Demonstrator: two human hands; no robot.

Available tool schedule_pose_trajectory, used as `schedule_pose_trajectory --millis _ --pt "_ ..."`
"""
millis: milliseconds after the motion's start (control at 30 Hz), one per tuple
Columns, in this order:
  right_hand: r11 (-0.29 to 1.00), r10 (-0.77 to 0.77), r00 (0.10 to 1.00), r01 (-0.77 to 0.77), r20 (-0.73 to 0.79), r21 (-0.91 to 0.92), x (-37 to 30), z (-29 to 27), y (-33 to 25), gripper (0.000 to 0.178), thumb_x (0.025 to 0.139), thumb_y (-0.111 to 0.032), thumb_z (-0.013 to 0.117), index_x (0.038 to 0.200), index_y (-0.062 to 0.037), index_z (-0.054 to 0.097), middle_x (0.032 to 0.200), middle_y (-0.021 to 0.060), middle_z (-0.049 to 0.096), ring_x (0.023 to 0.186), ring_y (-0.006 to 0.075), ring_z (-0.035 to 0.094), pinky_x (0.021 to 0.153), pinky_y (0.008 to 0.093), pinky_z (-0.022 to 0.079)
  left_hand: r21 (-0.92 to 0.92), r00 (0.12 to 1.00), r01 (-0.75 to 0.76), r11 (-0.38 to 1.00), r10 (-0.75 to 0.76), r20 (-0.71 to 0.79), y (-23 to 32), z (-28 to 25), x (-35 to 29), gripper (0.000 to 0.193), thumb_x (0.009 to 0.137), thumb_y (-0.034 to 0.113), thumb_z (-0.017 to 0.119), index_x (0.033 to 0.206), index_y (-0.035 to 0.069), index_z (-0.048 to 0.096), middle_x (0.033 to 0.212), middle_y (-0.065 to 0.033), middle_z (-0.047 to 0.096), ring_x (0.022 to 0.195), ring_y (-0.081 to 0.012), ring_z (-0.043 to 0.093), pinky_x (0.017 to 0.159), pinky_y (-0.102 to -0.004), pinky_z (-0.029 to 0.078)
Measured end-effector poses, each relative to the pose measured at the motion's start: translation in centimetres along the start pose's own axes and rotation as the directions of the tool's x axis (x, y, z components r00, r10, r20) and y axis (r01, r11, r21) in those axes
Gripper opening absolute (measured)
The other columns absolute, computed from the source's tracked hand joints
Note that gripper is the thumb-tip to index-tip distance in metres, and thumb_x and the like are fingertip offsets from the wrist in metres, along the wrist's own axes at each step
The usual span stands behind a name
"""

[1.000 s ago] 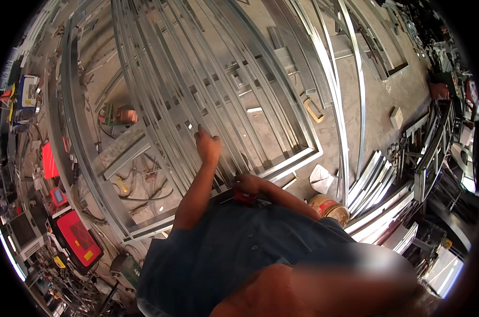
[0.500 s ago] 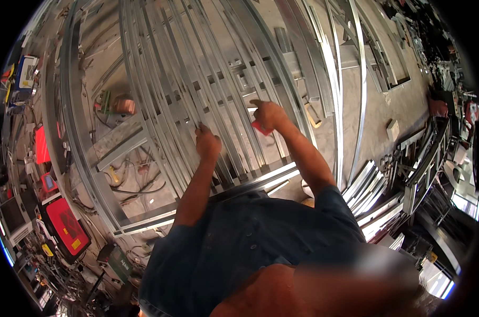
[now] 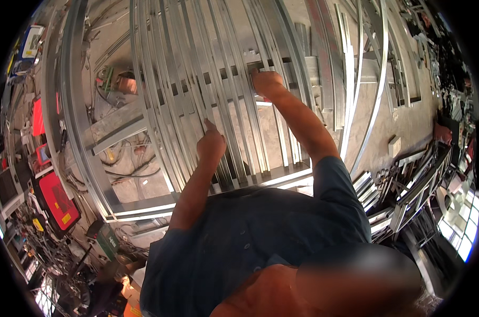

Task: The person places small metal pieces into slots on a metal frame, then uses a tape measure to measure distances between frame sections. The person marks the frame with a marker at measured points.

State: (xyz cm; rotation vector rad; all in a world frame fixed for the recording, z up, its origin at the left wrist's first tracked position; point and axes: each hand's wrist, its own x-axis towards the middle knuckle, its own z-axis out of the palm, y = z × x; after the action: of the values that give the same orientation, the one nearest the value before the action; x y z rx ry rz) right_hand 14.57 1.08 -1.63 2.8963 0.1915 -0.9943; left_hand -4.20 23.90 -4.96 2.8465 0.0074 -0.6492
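Long grey metal bars (image 3: pixel 197 63) lie side by side inside a metal frame (image 3: pixel 144 212), with square dark notches across their middle. My left hand (image 3: pixel 211 147) rests over the middle bars, its index finger stretched along one and the others curled under. Whether those fingers hold something is hidden. Farther away and to the right, my right hand (image 3: pixel 268 84) is closed at a dark notch near the right-hand bars. A sliver of a red object (image 3: pixel 266 99) shows beneath it; its kind cannot be made out.
On the left stand a red case (image 3: pixel 58 201) and a green box (image 3: pixel 107 240), amid loose cables and tools. Long metal strips (image 3: pixel 350 79) lie on the floor to the right. Stacked metal profiles (image 3: pixel 403 179) stand at the lower right. A copper-coloured piece (image 3: pixel 127 83) lies inside the frame's left.
My right hand has moved away from me to the notches, with the red object now mostly hidden under it. My left hand has shifted slightly, its index finger now more stretched.
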Motion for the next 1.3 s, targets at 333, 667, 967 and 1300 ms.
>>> schedule_pose_trajectory --millis 333,667,967,1300 --pt "0.999 -0.043 0.998 0.044 0.036 -0.013 0.9 0.5 0.0 0.019 0.094 -0.011 0.057 0.102 -0.0033 0.073 0.085 0.0108 0.076 0.092 0.0243 0.074 0.075 0.0390 0.058 -0.045 0.997 0.060 0.997 -0.058 0.052 0.6 -1.0 -0.2 0.086 0.090 0.028 0.063 0.151 -0.012 0.019 0.085 -0.0139 0.069 0.063 -0.0277 0.068 0.051 -0.0410 0.054" --pt "0.986 -0.098 0.978 0.120 -0.184 0.116 -4.4 -1.0 2.1 0.027 0.087 -0.030 0.065 0.105 -0.0106 0.072 0.093 0.0140 0.074 0.089 0.0342 0.071 0.078 0.0443 0.056 0.012 0.990 0.047 0.999 -0.048 0.129 0.6 -0.1 0.7 0.091 0.089 0.031 0.065 0.149 -0.017 0.016 0.083 -0.0141 0.070 0.065 -0.0281 0.070 0.052 -0.0408 0.055" --pt "0.644 0.067 0.996 0.008 -0.066 0.765 -13.8 4.8 4.3 0.040 0.085 -0.037 0.070 0.108 -0.0047 0.070 0.086 0.0175 0.072 0.082 0.0318 0.072 0.072 0.0394 0.054 0.095 0.983 0.022 0.995 -0.038 0.178 1.7 -0.6 1.1 0.089 0.082 0.017 0.065 0.147 -0.021 0.017 0.069 -0.0106 0.070 0.058 -0.0258 0.068 0.047 -0.0373 0.053" --pt "0.081 0.103 0.981 -0.176 0.167 0.981 -22.5 13.9 3.6 0.038 0.086 -0.031 0.069 0.105 0.0009 0.069 0.087 0.0081 0.072 0.076 0.0143 0.066 0.070 0.0297 0.052 -0.343 0.994 0.109 0.933 -0.101 0.042 -0.2 0.4 -1.6 0.039 0.085 0.022 0.059 0.119 0.005 0.063 0.093 -0.0237 0.070 0.089 -0.0422 0.067 0.077 -0.0519 0.053"
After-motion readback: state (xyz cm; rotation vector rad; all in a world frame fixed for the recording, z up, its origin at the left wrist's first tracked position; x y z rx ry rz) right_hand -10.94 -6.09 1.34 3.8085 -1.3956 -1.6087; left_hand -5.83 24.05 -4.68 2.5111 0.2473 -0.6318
